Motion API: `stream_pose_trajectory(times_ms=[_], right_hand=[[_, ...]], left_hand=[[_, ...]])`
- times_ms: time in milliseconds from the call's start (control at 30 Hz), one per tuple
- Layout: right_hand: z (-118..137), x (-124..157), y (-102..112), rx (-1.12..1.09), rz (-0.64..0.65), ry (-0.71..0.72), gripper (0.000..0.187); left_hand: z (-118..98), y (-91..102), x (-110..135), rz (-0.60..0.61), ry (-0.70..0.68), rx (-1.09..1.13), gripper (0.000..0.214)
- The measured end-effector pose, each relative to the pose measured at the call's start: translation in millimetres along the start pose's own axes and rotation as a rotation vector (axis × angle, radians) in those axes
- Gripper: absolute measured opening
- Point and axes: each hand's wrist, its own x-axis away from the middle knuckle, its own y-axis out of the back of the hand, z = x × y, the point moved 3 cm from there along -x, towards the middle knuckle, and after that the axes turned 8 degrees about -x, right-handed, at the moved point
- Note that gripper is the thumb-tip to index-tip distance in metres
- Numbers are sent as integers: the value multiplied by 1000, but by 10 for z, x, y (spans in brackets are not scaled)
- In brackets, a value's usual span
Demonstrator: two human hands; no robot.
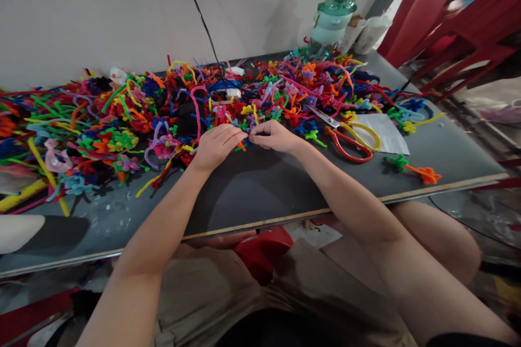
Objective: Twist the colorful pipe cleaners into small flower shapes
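Note:
My left hand (220, 144) and my right hand (275, 137) meet over the front edge of a pile of coloured pipe cleaners (163, 86). The fingers of both are closed in a pinch, tip to tip. A bit of blue pipe cleaner (251, 142) shows at the fingertips; the rest of it is hidden. Right of my right hand lie scissors (352, 143) with one red and one yellow handle loop, blades pointing into the pile. Several pipe-cleaner flowers, such as a pink one (166, 147), lie to the left of my left hand.
A green-lidded bottle (331, 24) and paper cups (368, 35) stand at the back right. A white sheet (385, 132) lies under the scissors, near a green and orange flower piece (427, 175). A black cable (199, 10) hangs into the pile. Red chairs (423, 5) stand beyond the table.

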Motion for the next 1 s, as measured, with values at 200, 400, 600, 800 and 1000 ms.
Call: stream_pose_trajectory(times_ms=[200, 400, 600, 800, 1000], right_hand=[[8, -4, 37, 232, -208, 73, 19], [32, 12, 17, 362, -328, 133, 20], [76, 83, -84, 699, -448, 263, 21], [76, 80, -33, 646, -384, 212, 25], [61, 14, 44, 324, -271, 196, 29]], left_hand=[[51, 16, -7, 56, 86, 86, 23], [-1, -10, -33, 18, 121, 64, 21], [-98, -73, -81, -106, 409, 245, 16], [-21, -249, -38, -43, 771, 817, 22], [2, -307, -14, -135, 840, 919, 34]])
